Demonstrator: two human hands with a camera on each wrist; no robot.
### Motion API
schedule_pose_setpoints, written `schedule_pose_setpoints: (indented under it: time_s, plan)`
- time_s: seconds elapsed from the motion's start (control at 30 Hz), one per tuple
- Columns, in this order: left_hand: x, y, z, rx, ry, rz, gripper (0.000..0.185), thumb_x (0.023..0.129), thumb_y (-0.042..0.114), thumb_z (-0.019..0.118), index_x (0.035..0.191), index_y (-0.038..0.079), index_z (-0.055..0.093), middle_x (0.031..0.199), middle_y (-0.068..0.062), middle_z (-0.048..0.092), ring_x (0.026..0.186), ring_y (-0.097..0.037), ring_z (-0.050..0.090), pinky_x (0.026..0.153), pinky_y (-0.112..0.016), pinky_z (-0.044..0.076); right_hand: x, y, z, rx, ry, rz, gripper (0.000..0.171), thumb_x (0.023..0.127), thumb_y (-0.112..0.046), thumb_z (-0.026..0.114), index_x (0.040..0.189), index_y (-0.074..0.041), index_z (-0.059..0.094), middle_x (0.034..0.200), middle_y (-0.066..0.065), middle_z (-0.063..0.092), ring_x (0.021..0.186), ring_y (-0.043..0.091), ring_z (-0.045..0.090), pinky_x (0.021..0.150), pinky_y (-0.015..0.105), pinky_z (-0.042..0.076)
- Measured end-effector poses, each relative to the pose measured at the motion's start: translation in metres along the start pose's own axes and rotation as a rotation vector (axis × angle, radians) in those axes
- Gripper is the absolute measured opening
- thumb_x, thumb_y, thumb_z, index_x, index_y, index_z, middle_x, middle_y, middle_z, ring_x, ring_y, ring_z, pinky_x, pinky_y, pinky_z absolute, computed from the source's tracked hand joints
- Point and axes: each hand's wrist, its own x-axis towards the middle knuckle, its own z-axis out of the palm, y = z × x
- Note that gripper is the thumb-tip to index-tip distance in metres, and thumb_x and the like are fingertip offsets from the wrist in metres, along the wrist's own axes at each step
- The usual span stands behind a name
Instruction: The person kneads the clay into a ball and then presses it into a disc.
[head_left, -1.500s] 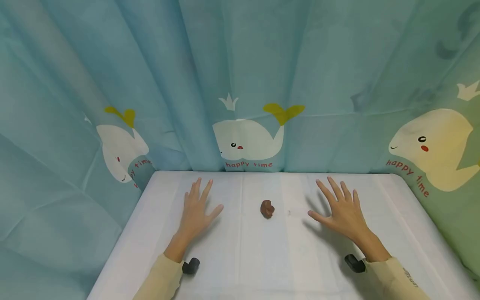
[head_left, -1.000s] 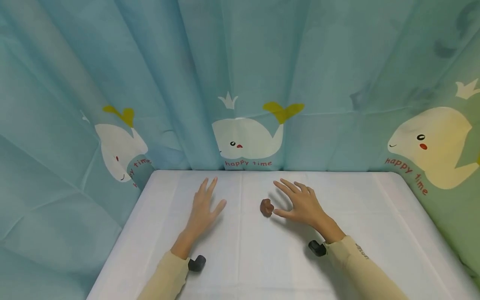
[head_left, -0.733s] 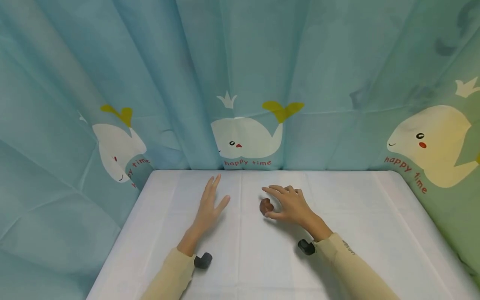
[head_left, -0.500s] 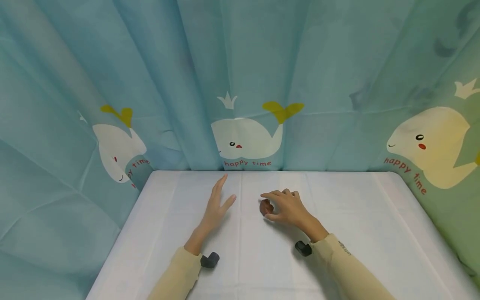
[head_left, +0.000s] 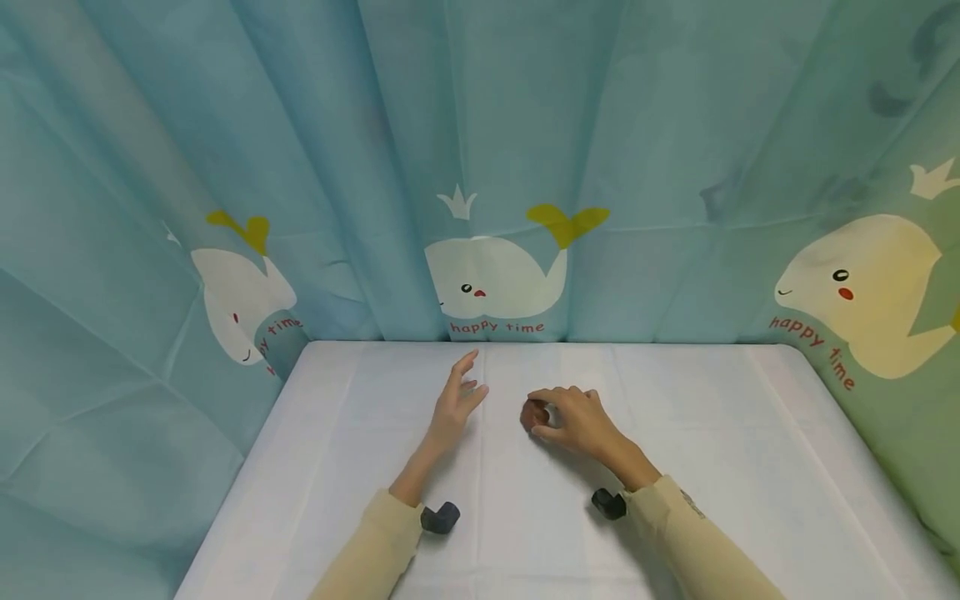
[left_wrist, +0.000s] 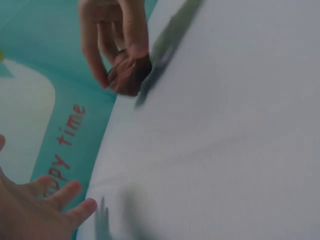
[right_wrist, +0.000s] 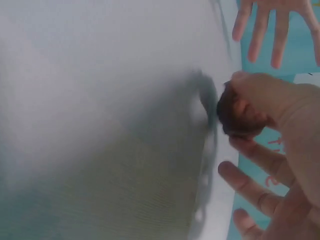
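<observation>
The right hand (head_left: 573, 421) pinches a small brown lumpy object (head_left: 534, 414) between thumb and curled fingers, near the middle of the table (head_left: 750, 467), which is covered with a white cloth. In the right wrist view the thumb lies over the top of the brown lump (right_wrist: 239, 116) while the other fingers (right_wrist: 252, 157) reach beneath and beside it; whether the lump rests on the cloth or is just clear of it cannot be told. The left wrist view shows the same lump (left_wrist: 129, 75) held by fingertips (left_wrist: 135, 35) from above, at the far edge of the white surface. The left hand (head_left: 453, 404) is near the lump on its left side, apart from it, with fingers straight and loosely spread, palm turned toward the right hand; it holds nothing. Both arms wear pale yellow sleeves (head_left: 375, 550), each with a dark wrist-mounted device (head_left: 440, 517) at the cuff. A teal curtain (head_left: 300, 167) printed with white whales (head_left: 495, 279) and the words "happy time" hangs around the table on three sides.
</observation>
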Motion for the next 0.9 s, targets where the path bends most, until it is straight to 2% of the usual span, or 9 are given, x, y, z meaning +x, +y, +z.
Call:
schedule_pose_setpoints:
  time_s: [0.17, 0.33, 0.43, 0.53, 0.6, 0.7, 0.77, 0.83, 0.9]
  plan:
    - [0.01, 0.011, 0.02, -0.092, -0.035, -0.093, 0.06, 0.108, 0.03, 0.046, 0.164, 0.023, 0.022, 0.162, -0.027, 0.027, 0.141, -0.048, 0.04, 0.107, -0.069, 0.035, -0.006, 0.001, -0.004, 0.163, 0.103, -0.092, 0.049, 0.086, -0.023, 0.086, 0.13, -0.011, 0.07, 0.116, 0.002, 0.074, 0.091, 0.024, 0.069, 0.077, 0.048, 0.052]
    - [0.02, 0.026, 0.04, -0.219, -0.064, -0.124, 0.063, 0.109, 0.035, 0.039, 0.166, 0.024, 0.013, 0.162, -0.027, 0.027, 0.14, -0.05, 0.04, 0.109, -0.07, 0.03, -0.009, -0.006, -0.011, 0.319, 0.166, -0.144, 0.054, 0.085, -0.016, 0.086, 0.134, -0.007, 0.066, 0.127, 0.006, 0.071, 0.095, 0.026, 0.07, 0.082, 0.05, 0.056]
    - [0.024, 0.032, 0.05, -0.279, -0.073, -0.125, 0.064, 0.109, 0.035, 0.036, 0.166, 0.022, 0.011, 0.161, -0.027, 0.027, 0.138, -0.053, 0.039, 0.11, -0.072, 0.028, -0.011, -0.013, -0.016, 0.364, 0.174, -0.123, 0.056, 0.085, -0.014, 0.086, 0.136, -0.006, 0.063, 0.129, 0.007, 0.07, 0.095, 0.025, 0.071, 0.083, 0.051, 0.055]
    - [0.026, 0.037, 0.058, -0.295, -0.078, -0.13, 0.063, 0.109, 0.038, 0.034, 0.166, 0.024, 0.012, 0.161, -0.025, 0.028, 0.137, -0.053, 0.042, 0.109, -0.071, 0.029, -0.014, -0.019, -0.02, 0.381, 0.171, -0.099, 0.06, 0.086, -0.014, 0.085, 0.139, -0.005, 0.06, 0.128, 0.009, 0.07, 0.094, 0.026, 0.071, 0.082, 0.052, 0.055]
    - [0.027, 0.039, 0.063, -0.297, -0.079, -0.134, 0.062, 0.109, 0.041, 0.033, 0.166, 0.027, 0.013, 0.16, -0.023, 0.029, 0.136, -0.051, 0.044, 0.107, -0.065, 0.035, -0.015, -0.023, -0.021, 0.391, 0.167, -0.09, 0.061, 0.086, -0.015, 0.085, 0.14, -0.005, 0.058, 0.126, 0.009, 0.07, 0.094, 0.027, 0.071, 0.082, 0.052, 0.055]
    - [0.029, 0.041, 0.07, -0.299, -0.069, -0.139, 0.059, 0.109, 0.042, 0.032, 0.165, 0.031, 0.015, 0.16, -0.022, 0.031, 0.135, -0.048, 0.046, 0.094, -0.053, 0.049, -0.018, -0.026, -0.021, 0.413, 0.168, -0.067, 0.063, 0.086, -0.017, 0.086, 0.141, -0.007, 0.057, 0.126, 0.008, 0.07, 0.094, 0.024, 0.07, 0.08, 0.049, 0.056]
    - [0.03, 0.042, 0.074, -0.307, -0.047, -0.144, 0.057, 0.11, 0.042, 0.031, 0.164, 0.034, 0.018, 0.159, -0.022, 0.033, 0.135, -0.045, 0.047, 0.087, -0.048, 0.052, -0.02, -0.027, -0.021, 0.459, 0.173, -0.036, 0.062, 0.087, -0.018, 0.085, 0.141, -0.009, 0.056, 0.124, 0.006, 0.071, 0.095, 0.022, 0.07, 0.079, 0.046, 0.057]
    - [0.031, 0.043, 0.079, -0.31, -0.011, -0.143, 0.056, 0.11, 0.041, 0.03, 0.164, 0.032, 0.02, 0.157, -0.023, 0.036, 0.134, -0.045, 0.047, 0.089, -0.05, 0.052, -0.021, -0.029, -0.02, 0.511, 0.19, 0.005, 0.057, 0.091, -0.02, 0.081, 0.141, -0.01, 0.056, 0.121, 0.005, 0.072, 0.097, 0.02, 0.07, 0.079, 0.042, 0.057]
    - [0.031, 0.044, 0.083, -0.315, 0.028, -0.136, 0.056, 0.11, 0.039, 0.03, 0.164, 0.028, 0.021, 0.155, -0.024, 0.037, 0.134, -0.045, 0.048, 0.097, -0.058, 0.047, -0.021, -0.031, -0.019, 0.575, 0.22, 0.056, 0.048, 0.098, -0.021, 0.073, 0.141, -0.011, 0.055, 0.115, 0.005, 0.072, 0.098, 0.019, 0.069, 0.079, 0.038, 0.056]
